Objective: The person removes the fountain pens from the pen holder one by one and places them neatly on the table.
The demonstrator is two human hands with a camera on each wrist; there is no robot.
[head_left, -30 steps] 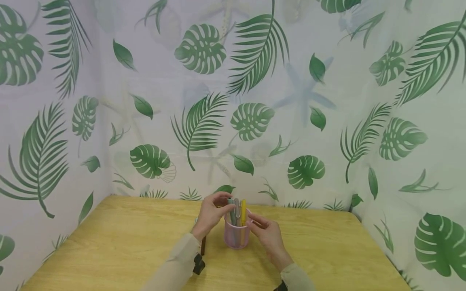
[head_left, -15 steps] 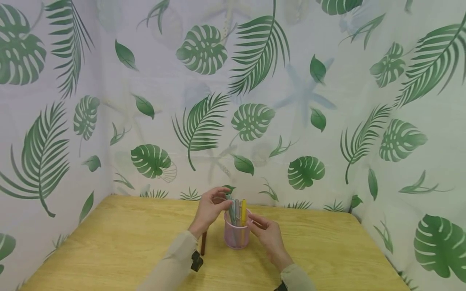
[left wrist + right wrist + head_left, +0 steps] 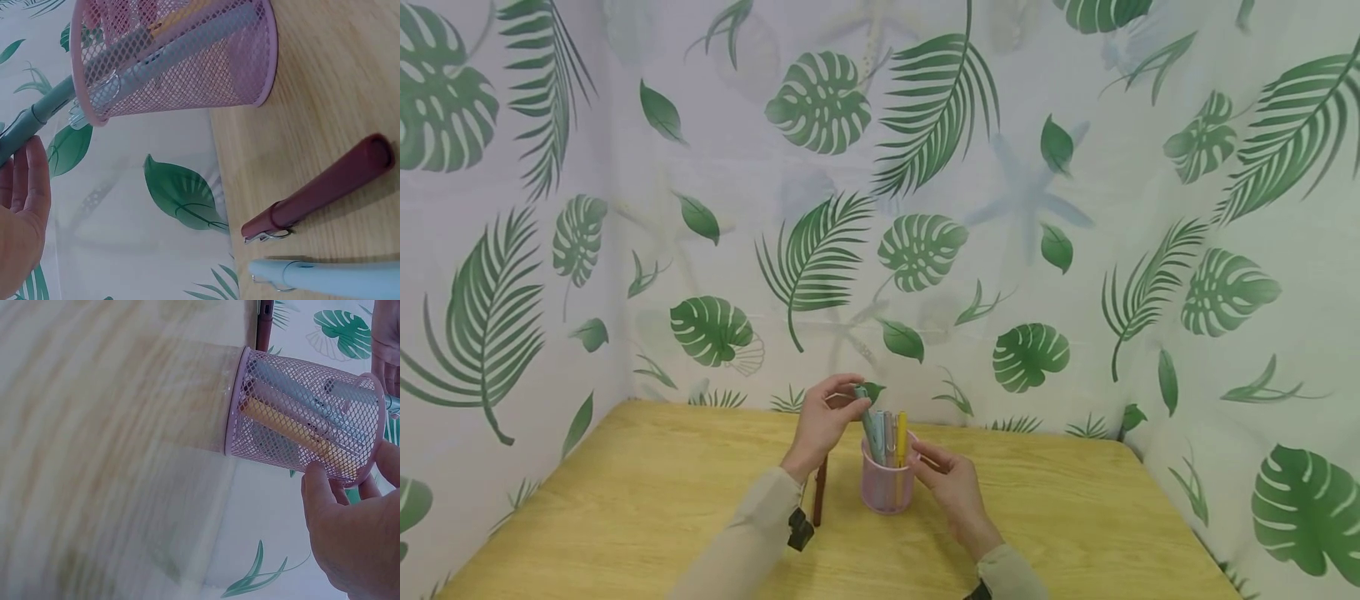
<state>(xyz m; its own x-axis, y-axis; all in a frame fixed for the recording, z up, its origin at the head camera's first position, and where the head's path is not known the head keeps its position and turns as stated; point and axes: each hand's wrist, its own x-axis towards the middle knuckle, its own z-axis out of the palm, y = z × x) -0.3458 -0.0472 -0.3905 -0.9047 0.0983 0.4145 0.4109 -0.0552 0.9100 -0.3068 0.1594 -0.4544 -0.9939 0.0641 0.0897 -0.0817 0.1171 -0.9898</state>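
My left hand [image 3: 822,425] pinches a teal-green pen [image 3: 56,100] near its capped upper end. The pen leans leftward, its lower part still inside a pink mesh pen holder [image 3: 886,493]. With thumb at the rim and fingers against the mesh, my right hand [image 3: 350,531] grips the holder, which stands upright on the table. A yellow pen [image 3: 902,429] and several others, one of them light blue [image 3: 169,59], stand inside it. Left of the holder, a dark red pen [image 3: 325,187] lies on the table beside another light blue pen [image 3: 337,279], mostly hidden by my left arm in the head view.
The wooden table [image 3: 625,517] runs back to a white, leaf-printed cloth wall [image 3: 880,333]. Similar cloth hangs at the left and right sides. A black strap piece [image 3: 801,529] sits at my left wrist.
My left hand has moved up and left, drawing the teal-green pen partway up out of the holder and tilting it. My right hand has stayed at the holder.
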